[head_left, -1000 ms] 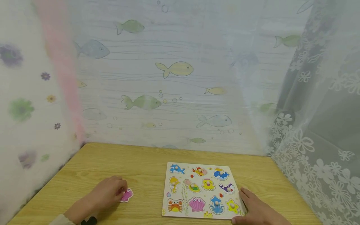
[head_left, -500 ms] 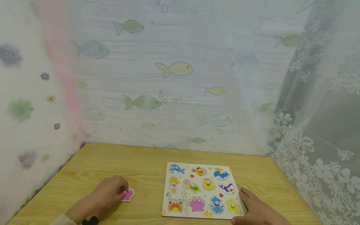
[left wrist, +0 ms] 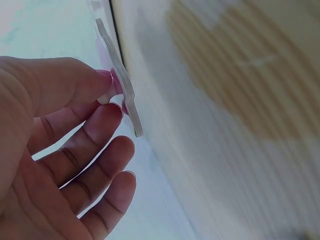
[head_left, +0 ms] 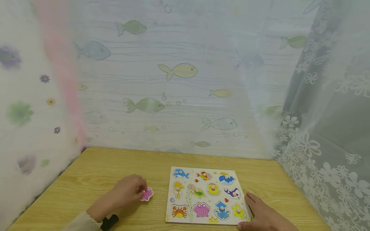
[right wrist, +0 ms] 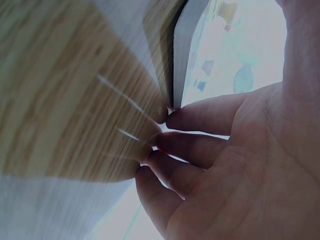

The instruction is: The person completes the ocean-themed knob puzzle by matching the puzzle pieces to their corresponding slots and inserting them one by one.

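Head view shows the left hand on the counter, pinching a pink shell piece by its small knob, just left of the puzzle board and not touching it. The left wrist view confirms the grip: thumb and forefinger close on the knob while the other fingers hang loosely spread below, and the flat piece stands edge-on beside the counter surface.

The hold looks slight, I judge; with only two fingertips on a small knob, the piece could twist or slip out if it is lifted quickly. A pink shell shape shows in the board's bottom row, though whether that is a filled slot or a printed recess I cannot tell. If the board shifts, an approaching piece could catch on its raised edge.

The right hand lies flat by the board's near right corner, its fingers straight and relaxed, their tips against the board's edge, holding nothing. The left forearm angles in from the lower left, a sleeve showing.
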Available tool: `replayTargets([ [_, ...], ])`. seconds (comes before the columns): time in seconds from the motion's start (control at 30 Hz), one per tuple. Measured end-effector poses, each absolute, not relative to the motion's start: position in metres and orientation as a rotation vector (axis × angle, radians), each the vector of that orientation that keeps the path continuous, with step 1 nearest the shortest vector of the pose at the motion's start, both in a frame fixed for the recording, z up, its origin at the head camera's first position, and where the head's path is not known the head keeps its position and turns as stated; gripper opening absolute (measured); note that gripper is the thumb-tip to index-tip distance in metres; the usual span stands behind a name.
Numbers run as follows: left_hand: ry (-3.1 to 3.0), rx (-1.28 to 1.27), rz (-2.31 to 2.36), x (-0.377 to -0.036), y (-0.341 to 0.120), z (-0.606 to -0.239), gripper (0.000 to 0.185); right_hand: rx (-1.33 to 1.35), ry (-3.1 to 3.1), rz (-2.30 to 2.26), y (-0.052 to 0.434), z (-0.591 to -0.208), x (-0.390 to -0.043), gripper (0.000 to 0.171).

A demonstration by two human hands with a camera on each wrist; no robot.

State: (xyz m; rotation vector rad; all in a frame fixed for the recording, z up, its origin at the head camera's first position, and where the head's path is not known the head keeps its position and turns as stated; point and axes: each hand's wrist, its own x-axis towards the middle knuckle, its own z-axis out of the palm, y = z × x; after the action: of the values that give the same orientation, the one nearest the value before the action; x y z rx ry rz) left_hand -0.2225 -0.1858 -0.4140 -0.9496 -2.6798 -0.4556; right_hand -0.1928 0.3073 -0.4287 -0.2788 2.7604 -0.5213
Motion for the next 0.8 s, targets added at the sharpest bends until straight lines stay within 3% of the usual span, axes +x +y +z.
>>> replayTargets([
  [0.8, -2.672, -1.201, -0.496, -0.235, -0.077, -0.407, 0.007, -0.304, 2.792, -0.573, 0.306, -0.427, -0.187, 0.117],
])
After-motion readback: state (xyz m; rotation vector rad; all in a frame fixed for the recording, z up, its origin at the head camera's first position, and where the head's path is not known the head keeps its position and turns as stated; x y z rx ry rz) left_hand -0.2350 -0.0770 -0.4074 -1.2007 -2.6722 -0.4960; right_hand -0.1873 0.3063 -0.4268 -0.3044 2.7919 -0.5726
